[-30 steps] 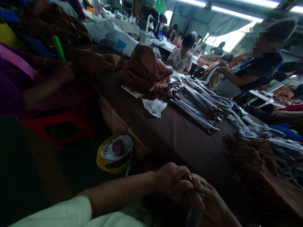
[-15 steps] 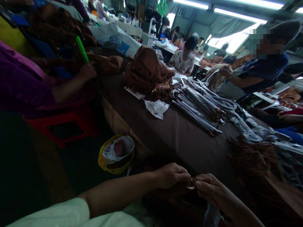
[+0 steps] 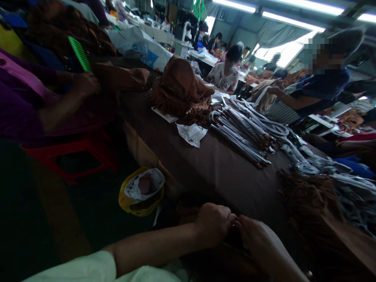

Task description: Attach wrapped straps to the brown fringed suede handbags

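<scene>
My left hand (image 3: 214,223) is closed in a fist-like pinch near the front edge of the brown-covered table. Its fingertips meet those of my right hand (image 3: 252,233), which is also closed. Between them is a small metal ring (image 3: 234,225), now only a faint glint because the fingers cover most of it. Dark brown material lies below the hands, too dim to make out. To the right, a brown fringed bag piece (image 3: 317,203) lies on the table.
Wrapped straps (image 3: 241,131) lie bundled across the table (image 3: 217,168), beside crumpled white paper (image 3: 191,135) and a brown fringed bag (image 3: 183,88). A lined yellow bin (image 3: 141,209) stands on the floor. At left, a co-worker's hand holds a green comb (image 3: 80,54). Other people work behind.
My hands have drawn closer together and the fingers have closed over the metal ring, which showed plainly before. The co-worker's hand with the green comb has moved left.
</scene>
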A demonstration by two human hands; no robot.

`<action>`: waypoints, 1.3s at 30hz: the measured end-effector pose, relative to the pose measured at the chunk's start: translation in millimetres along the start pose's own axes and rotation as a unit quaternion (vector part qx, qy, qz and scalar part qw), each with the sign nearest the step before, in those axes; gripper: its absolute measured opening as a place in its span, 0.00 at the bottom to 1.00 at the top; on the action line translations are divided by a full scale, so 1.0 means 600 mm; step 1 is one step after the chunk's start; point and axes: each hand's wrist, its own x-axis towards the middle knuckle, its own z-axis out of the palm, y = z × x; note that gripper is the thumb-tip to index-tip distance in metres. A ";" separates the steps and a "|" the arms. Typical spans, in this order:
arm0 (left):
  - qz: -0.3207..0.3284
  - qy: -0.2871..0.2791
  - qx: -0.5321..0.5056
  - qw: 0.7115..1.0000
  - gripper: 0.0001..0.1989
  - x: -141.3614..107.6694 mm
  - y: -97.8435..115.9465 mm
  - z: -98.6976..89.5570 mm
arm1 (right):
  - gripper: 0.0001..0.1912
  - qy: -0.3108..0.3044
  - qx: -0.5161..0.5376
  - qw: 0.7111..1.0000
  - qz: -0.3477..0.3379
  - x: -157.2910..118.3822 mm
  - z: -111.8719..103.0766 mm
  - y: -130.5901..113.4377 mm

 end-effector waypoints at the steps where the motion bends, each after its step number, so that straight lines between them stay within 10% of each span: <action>1: 0.018 -0.004 -0.033 0.999 0.22 -0.002 -0.001 -0.008 | 0.19 -0.040 0.096 0.995 0.003 0.001 -0.004 0.011; 5: 0.072 -0.047 -0.278 0.957 0.26 -0.008 -0.002 -0.030 | 0.24 -0.191 0.477 0.857 -0.032 -0.003 0.020 0.043; 9: 0.032 -0.057 -0.430 0.901 0.26 -0.011 -0.009 -0.024 | 0.26 -0.198 0.669 0.715 -0.036 -0.005 0.066 0.030; 14: 0.006 -0.010 -0.257 0.966 0.23 -0.001 -0.025 -0.021 | 0.24 -0.098 0.530 0.842 0.027 0.006 0.042 -0.003; 18: -0.033 -0.078 -0.322 0.943 0.25 0.009 -0.021 -0.033 | 0.25 -0.042 0.396 0.917 0.004 0.003 0.004 -0.006; 23: -0.028 -0.088 -0.526 0.846 0.23 -0.003 -0.013 -0.026 | 0.25 -0.161 0.519 0.837 -0.063 -0.003 0.017 0.007; 28: -0.032 -0.089 -0.558 0.824 0.24 -0.009 -0.023 -0.012 | 0.25 -0.218 0.616 0.754 -0.070 0.007 0.045 0.012; 35: -0.050 -0.002 -0.236 0.970 0.21 0.012 -0.020 -0.021 | 0.26 -0.072 0.323 0.943 0.046 0.019 0.024 0.006; 39: -0.041 0.046 -0.066 0.996 0.20 0.015 -0.007 -0.014 | 0.20 0.069 0.144 0.985 0.069 0.005 0.021 -0.011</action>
